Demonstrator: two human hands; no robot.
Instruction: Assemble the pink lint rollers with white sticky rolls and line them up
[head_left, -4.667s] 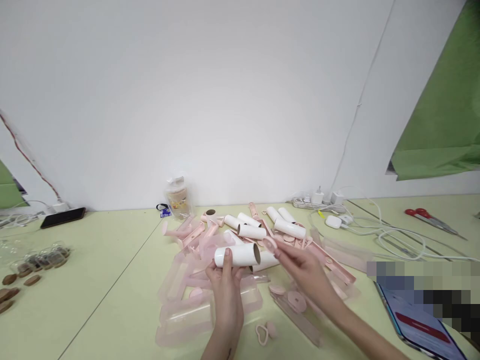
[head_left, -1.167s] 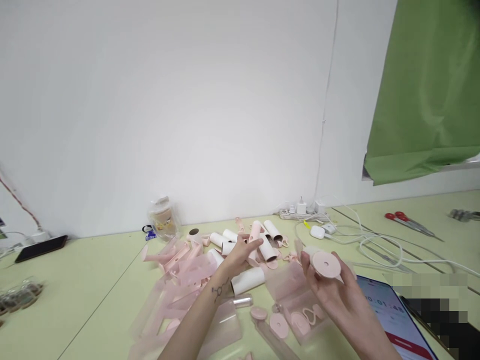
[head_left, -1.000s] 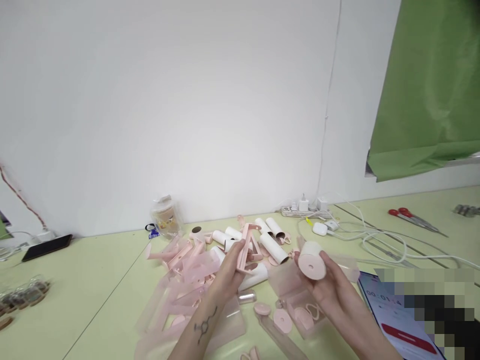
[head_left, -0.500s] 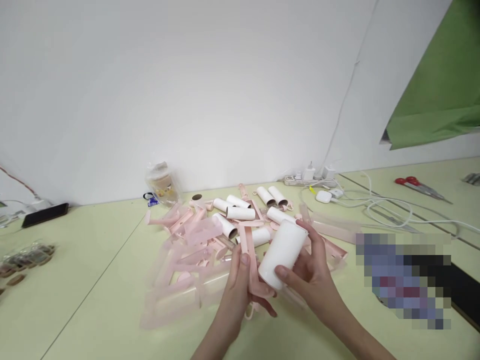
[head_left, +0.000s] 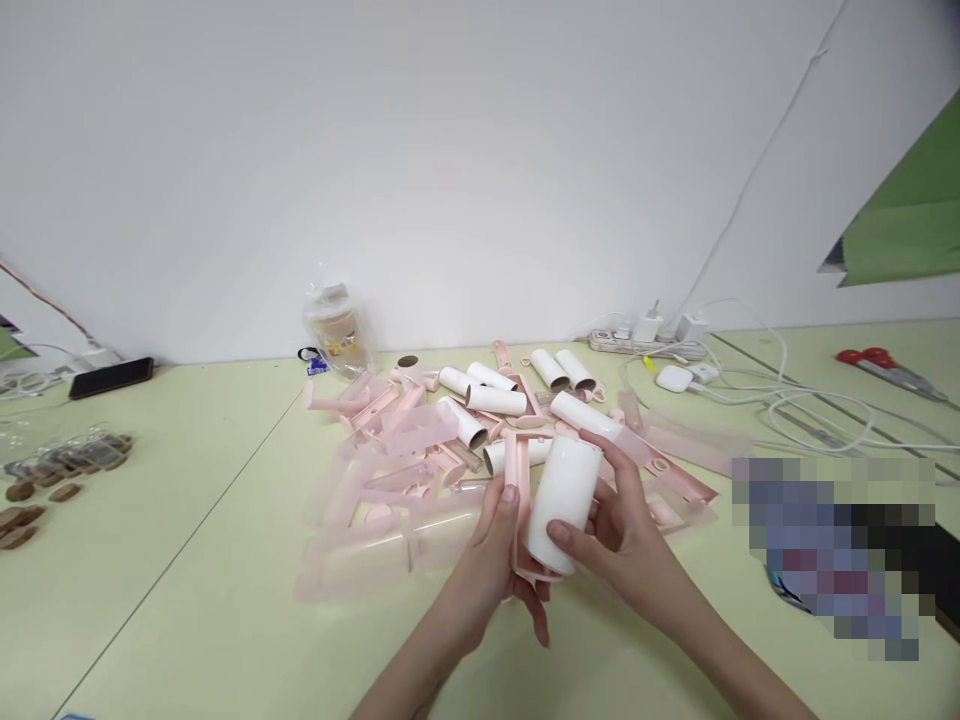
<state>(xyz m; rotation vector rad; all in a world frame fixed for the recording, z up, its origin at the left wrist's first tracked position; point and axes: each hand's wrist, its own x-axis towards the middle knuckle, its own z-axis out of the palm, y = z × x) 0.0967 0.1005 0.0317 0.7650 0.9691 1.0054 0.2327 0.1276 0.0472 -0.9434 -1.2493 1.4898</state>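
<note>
My right hand (head_left: 615, 535) is wrapped round a white paper roll (head_left: 564, 502), held upright just above the table. My left hand (head_left: 499, 570) grips a pink plastic roller handle (head_left: 516, 480) pressed against the roll's left side. Both hands meet in front of a heap of pink handles and translucent pink covers (head_left: 390, 470). Several more white rolls (head_left: 495, 400) lie behind the hands.
A wrapped cup (head_left: 335, 330) stands by the white wall. A power strip (head_left: 645, 340) with chargers and white cables (head_left: 817, 425) lies at the right, red scissors (head_left: 885, 367) beyond. A black phone (head_left: 111, 377) and small brown pieces (head_left: 45, 475) are at the left.
My left hand picked a pink handle from the heap and brought it to the white roll in my right hand. The roll has turned more upright against the handle.
</note>
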